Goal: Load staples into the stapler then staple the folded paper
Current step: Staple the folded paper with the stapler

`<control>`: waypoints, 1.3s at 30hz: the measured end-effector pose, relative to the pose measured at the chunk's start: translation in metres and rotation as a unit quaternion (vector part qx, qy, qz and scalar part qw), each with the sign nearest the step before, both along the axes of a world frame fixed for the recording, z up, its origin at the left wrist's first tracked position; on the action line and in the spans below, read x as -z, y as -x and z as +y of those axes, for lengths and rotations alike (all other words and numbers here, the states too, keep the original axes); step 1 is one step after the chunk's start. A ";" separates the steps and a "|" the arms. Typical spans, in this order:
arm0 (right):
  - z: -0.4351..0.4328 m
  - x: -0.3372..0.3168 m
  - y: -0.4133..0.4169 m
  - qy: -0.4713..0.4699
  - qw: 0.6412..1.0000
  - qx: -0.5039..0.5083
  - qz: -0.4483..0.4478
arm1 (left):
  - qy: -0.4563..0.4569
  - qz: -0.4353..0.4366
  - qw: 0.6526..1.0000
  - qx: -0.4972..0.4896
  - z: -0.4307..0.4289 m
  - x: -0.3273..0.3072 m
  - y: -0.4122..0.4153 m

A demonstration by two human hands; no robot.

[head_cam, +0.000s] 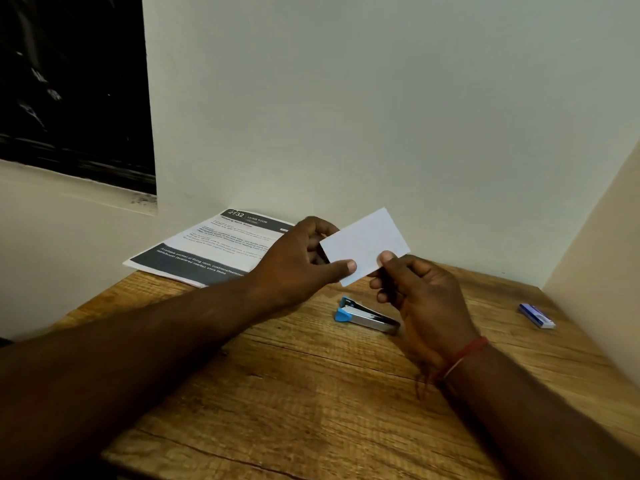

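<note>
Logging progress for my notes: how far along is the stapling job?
Done: the paper looks folded. In hand: the left hand and right hand pinch it above the table. Left: stapling; the stapler lies ungripped, a blue box off to its right. Whether it is loaded cannot be told.

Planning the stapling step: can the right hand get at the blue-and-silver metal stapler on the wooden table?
Probably yes. The blue-and-silver stapler lies uncovered on the wooden table near the right hand, but that hand pinches the folded white paper; the left hand holds it too, so the right could let go.
</note>
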State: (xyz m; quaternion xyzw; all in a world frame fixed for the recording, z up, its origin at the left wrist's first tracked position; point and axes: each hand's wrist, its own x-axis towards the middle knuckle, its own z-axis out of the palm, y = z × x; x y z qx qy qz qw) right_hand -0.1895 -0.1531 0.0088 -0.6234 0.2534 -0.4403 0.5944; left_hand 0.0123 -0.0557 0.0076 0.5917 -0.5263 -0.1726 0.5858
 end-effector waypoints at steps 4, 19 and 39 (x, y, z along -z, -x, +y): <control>0.004 -0.002 0.002 0.030 0.999 0.009 0.012 | 0.026 -0.129 0.989 -0.061 0.004 -0.002 0.002; 0.008 -0.001 0.004 0.118 0.991 -0.024 0.056 | 0.007 -0.105 0.993 -0.053 0.004 0.001 0.012; 0.008 -0.001 0.001 0.160 0.985 -0.013 0.058 | 0.023 -0.058 0.998 -0.011 0.002 0.001 0.014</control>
